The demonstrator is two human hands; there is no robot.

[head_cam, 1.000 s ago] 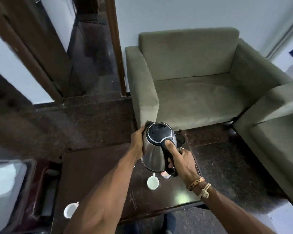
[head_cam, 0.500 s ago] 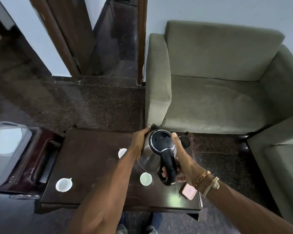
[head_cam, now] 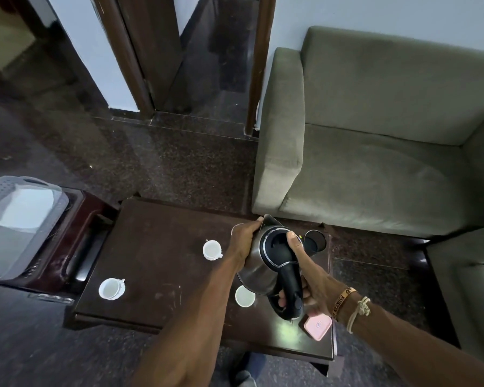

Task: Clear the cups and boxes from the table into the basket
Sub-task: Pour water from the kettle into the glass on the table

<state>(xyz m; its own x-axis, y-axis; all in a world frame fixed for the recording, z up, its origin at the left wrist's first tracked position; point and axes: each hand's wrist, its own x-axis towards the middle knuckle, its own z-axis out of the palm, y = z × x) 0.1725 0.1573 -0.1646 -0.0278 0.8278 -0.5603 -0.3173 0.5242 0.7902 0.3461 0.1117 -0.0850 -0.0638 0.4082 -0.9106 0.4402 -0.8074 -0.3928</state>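
A steel kettle [head_cam: 259, 263] with a black lid and handle hangs above the dark wooden table [head_cam: 157, 263]. My right hand [head_cam: 305, 277] grips its black handle, thumb on the lid. My left hand [head_cam: 245, 237] presses against the kettle's left side. Three white cups stand on the table: one [head_cam: 212, 249] left of my left wrist, one [head_cam: 111, 288] near the front left, one [head_cam: 245, 296] under the kettle's edge. A pink box [head_cam: 317, 326] lies near the table's front right corner. The grey perforated basket [head_cam: 0, 196] sits at the far left on a dark stand.
The kettle's black round base [head_cam: 315, 241] sits at the table's back right corner. A green sofa [head_cam: 375, 152] stands behind the table, and a second sofa [head_cam: 472, 289] at the right. A dark doorway [head_cam: 207, 57] opens at the back. The floor is dark stone.
The view has tilted down and shifted, bringing the basket, all three cups and the pink box into sight. Both hands have stayed on the kettle, which sits slightly lower and further right in view.
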